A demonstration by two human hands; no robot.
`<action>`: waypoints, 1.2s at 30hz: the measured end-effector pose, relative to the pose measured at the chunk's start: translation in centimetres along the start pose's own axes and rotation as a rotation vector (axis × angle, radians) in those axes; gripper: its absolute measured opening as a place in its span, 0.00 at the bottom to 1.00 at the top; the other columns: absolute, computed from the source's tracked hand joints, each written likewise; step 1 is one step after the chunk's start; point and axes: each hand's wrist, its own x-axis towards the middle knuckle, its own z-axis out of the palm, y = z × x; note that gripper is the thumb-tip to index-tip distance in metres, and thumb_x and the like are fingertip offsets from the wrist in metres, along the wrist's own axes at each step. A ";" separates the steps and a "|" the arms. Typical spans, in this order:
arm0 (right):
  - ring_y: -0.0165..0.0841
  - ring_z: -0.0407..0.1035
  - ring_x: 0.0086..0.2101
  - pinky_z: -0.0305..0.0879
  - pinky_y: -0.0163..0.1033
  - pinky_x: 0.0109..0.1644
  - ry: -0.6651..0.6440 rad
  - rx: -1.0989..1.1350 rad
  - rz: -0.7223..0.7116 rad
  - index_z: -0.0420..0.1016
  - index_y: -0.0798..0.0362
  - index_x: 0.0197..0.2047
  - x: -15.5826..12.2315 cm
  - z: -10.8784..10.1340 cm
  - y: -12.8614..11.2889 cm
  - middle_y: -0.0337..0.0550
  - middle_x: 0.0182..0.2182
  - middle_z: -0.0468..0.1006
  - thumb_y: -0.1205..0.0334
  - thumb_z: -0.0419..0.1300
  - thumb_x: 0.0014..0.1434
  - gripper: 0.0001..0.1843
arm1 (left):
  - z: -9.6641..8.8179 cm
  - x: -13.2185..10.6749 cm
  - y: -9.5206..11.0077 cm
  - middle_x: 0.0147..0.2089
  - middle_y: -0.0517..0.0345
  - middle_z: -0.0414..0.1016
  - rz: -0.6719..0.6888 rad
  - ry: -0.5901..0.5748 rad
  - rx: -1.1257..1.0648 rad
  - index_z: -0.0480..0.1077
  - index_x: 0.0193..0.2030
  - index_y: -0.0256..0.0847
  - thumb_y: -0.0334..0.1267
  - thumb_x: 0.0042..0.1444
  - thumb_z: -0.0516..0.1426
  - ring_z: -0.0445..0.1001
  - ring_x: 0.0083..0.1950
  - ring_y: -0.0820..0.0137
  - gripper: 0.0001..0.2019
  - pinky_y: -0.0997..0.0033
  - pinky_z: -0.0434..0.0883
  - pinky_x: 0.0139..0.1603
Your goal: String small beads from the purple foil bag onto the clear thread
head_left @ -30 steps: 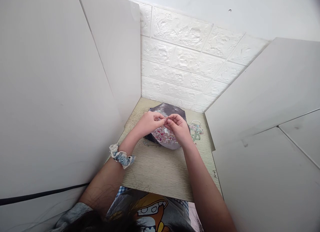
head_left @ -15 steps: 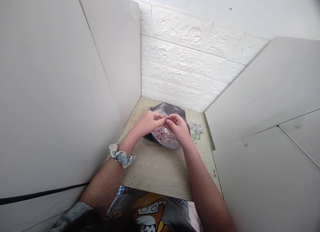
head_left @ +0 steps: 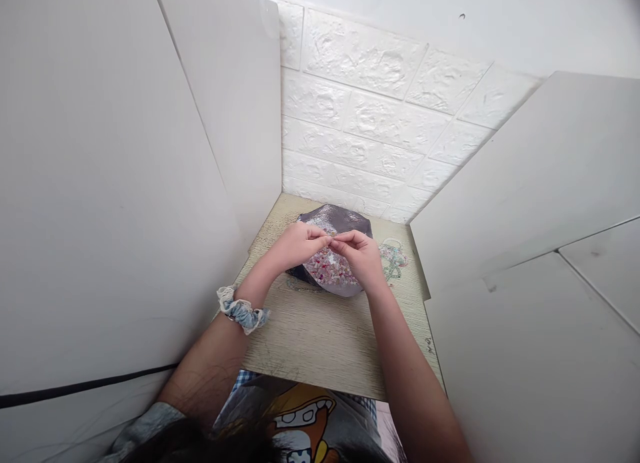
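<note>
Both hands meet above a silvery-grey pouch (head_left: 340, 218) that lies spread on the table, with many small pink, white and red beads (head_left: 327, 268) heaped on it. Thumb and fingertips of my left hand (head_left: 299, 242) are pinched together. My right hand (head_left: 361, 255) pinches too, its fingertips touching those of the left. Whatever sits between the fingertips is too small to make out. Around my left wrist is a blue scrunchie (head_left: 243, 310) with white lace.
Strands of pale green and clear beads (head_left: 394, 260) lie right of the pouch. Another beaded strand (head_left: 303, 285) shows at its lower left. White panels (head_left: 240, 116) flank the wooden table (head_left: 315, 336), and a white brick-pattern wall (head_left: 360, 110) stands behind.
The fingers of my right hand have drawn a little closer together and straightened against the left fingertips. My left hand has barely moved. Pouch and beads lie as before.
</note>
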 end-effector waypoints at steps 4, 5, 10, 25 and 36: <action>0.27 0.64 0.30 0.61 0.34 0.36 -0.001 -0.214 -0.166 0.69 0.54 0.26 0.0 -0.3 -0.3 0.38 0.26 0.69 0.61 0.59 0.47 0.05 | -0.1 0.0 0.1 0.21 0.62 0.59 0.019 -0.042 -0.035 0.68 0.26 0.35 0.47 0.51 0.48 0.56 0.24 0.77 0.16 0.77 0.53 0.22; 0.27 0.63 0.32 0.61 0.34 0.38 -0.004 -0.258 -0.212 0.69 0.54 0.26 0.0 -0.3 -0.4 0.38 0.28 0.68 0.61 0.58 0.48 0.05 | -0.1 0.0 0.2 0.22 0.62 0.59 0.022 -0.069 -0.068 0.67 0.27 0.36 0.48 0.52 0.47 0.57 0.24 0.77 0.17 0.77 0.54 0.23; 0.28 0.63 0.38 0.61 0.34 0.40 -0.033 -0.302 -0.289 0.69 0.52 0.28 -0.2 -0.1 -0.9 0.40 0.35 0.68 0.62 0.56 0.50 0.04 | 0.0 0.1 0.2 0.32 0.58 0.65 0.057 -0.212 -0.221 0.66 0.34 0.37 0.50 0.53 0.45 0.62 0.33 0.74 0.19 0.75 0.60 0.32; 0.29 0.62 0.34 0.57 0.34 0.40 -0.110 -0.837 -0.193 0.70 0.53 0.33 0.0 -0.7 0.8 0.41 0.32 0.69 0.66 0.48 0.54 0.09 | -0.3 -0.2 0.3 0.19 0.65 0.60 0.040 -0.067 -0.757 0.67 0.27 0.36 0.42 0.49 0.55 0.60 0.22 0.82 0.11 0.80 0.61 0.25; 0.28 0.62 0.32 0.55 0.32 0.37 -0.355 -1.124 -0.074 0.72 0.51 0.35 -0.6 1.4 1.5 0.41 0.32 0.66 0.62 0.48 0.57 0.12 | -1.3 -0.9 0.0 0.15 0.69 0.40 0.189 -0.124 -1.375 0.66 0.23 0.39 0.39 0.50 0.55 0.43 0.13 0.84 0.08 0.83 0.53 0.13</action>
